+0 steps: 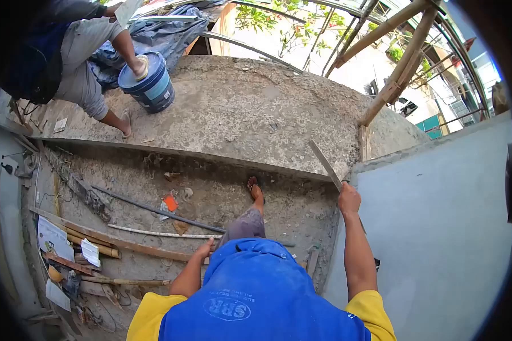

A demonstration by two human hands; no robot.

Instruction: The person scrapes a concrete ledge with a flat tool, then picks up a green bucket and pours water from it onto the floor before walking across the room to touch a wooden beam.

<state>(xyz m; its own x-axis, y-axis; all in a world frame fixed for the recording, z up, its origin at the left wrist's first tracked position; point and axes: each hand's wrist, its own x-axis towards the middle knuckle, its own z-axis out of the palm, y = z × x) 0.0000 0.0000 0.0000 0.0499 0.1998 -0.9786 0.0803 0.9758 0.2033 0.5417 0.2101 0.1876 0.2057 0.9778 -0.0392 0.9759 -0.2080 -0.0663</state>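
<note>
My right hand is closed around a long, flat, narrow strip that looks like wood or metal. Its far end points up and left, over the edge of the raised concrete ledge. Part of the strip is hidden behind my hand and forearm. Beside that arm stands a smooth grey wall. My left hand hangs low by my thigh, its fingers loosely apart, with nothing visible in it. A white pipe and a wooden plank lie on the ground near it.
On the ledge, another person rests one foot on a blue lidded bucket. Bamboo poles rise at the right. A dark pipe, an orange scrap and scrap wood litter the lower floor.
</note>
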